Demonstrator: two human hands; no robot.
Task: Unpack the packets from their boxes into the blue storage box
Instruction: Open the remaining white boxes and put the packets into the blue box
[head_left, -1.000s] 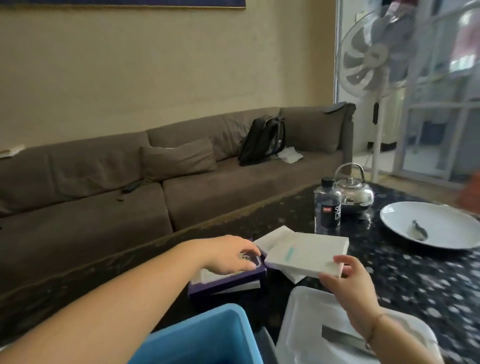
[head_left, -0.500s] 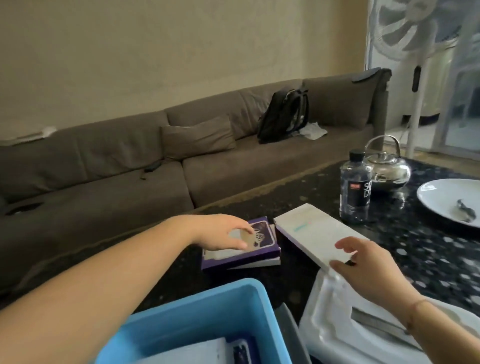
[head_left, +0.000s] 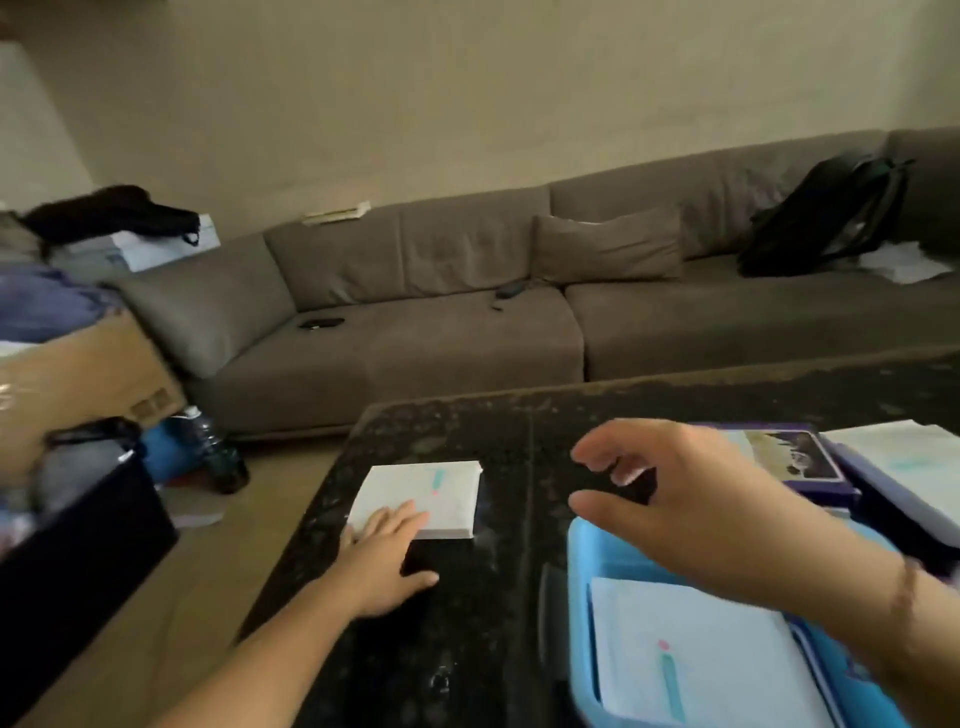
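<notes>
A white box (head_left: 431, 493) with a teal mark lies near the left end of the dark speckled table (head_left: 467, 623). My left hand (head_left: 384, 556) rests on its near left corner with fingers straight. My right hand (head_left: 691, 509) hovers open above the table, between that box and the blue storage box (head_left: 582, 561) at lower right, holding nothing. A white packet (head_left: 691, 660) with a teal mark lies inside the blue box. Behind my right hand sit a purple box (head_left: 795, 457) and another white box (head_left: 914, 467).
A long grey sofa (head_left: 467, 312) runs behind the table, with a black backpack (head_left: 831, 213) on its right part. On the floor at left stand a cardboard carton (head_left: 78, 384), a black bin (head_left: 78, 561) and a water bottle (head_left: 218, 447).
The view has swung left. My left hand left the purple box and now rests on a white box at the table's left end. My right hand let go of the other white box.
</notes>
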